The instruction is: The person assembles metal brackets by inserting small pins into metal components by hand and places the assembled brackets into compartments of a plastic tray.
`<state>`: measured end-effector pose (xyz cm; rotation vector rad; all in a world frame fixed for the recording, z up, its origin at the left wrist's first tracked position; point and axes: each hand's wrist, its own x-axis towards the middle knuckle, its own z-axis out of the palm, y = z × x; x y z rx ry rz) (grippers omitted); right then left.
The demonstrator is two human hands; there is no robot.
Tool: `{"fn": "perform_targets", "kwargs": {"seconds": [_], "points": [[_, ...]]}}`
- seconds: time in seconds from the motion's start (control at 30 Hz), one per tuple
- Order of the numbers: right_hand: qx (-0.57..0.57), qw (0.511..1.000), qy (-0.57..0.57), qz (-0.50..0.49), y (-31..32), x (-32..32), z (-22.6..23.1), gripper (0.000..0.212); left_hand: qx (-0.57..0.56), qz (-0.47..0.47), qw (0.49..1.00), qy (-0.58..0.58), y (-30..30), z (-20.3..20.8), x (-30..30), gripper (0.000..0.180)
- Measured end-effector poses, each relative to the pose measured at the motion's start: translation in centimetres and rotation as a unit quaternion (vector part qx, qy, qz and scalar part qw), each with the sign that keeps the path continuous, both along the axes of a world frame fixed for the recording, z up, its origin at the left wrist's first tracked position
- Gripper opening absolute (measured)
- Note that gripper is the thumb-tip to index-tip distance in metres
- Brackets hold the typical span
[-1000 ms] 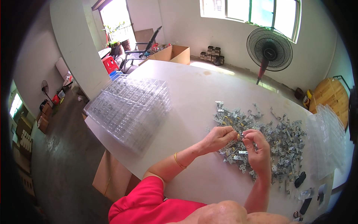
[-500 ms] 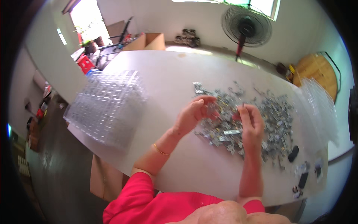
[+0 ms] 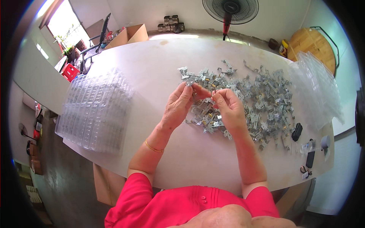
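Note:
My left hand point(image 3: 177, 105) is closed round a small silvery metal bracket point(image 3: 189, 81), which shows at the thumb tip. Just to its right, my right hand point(image 3: 230, 109) pinches something thin and small between thumb and forefinger, its kind too small to make out. The fingertips of both hands are close together above a wide pile of small metal brackets point(image 3: 266, 102), some with brass-coloured bits. The hands hide part of the pile's left side.
A tall stack of clear plastic blister trays point(image 3: 93, 114) stands on the left of the white table point(image 3: 152, 72). Clear plastic sheets or bags point(image 3: 315, 91) lie at the right. Near them are a black case point(image 3: 297, 132) and a dark oblong item point(image 3: 310, 159). Beyond stands a fan point(image 3: 231, 9).
The head view has shifted, so the table and pile sit higher in it. My right hand has come nearer my left, and the bracket in the left now shows clearly.

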<state>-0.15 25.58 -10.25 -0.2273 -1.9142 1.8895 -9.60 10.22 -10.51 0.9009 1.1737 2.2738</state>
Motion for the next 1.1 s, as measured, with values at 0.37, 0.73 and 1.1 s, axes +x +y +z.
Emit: {"fn": "perform_targets", "kwargs": {"seconds": [0.37,0.73,1.1], "points": [[0.109,0.993,0.036,-0.001,-1.6,1.0,1.9,0.008,-0.176,-0.002,0.984,-0.027,-0.3,-0.6,0.0,0.029],[0.231,0.97,0.014,-0.069,-1.5,1.5,2.3,0.011,-0.249,0.068,0.96,0.103,-0.3,-0.4,0.4,0.028],[0.283,0.955,0.028,-0.082,-1.3,1.1,1.7,0.006,-0.289,0.161,0.894,0.302,0.5,-1.0,1.0,0.017]]}}
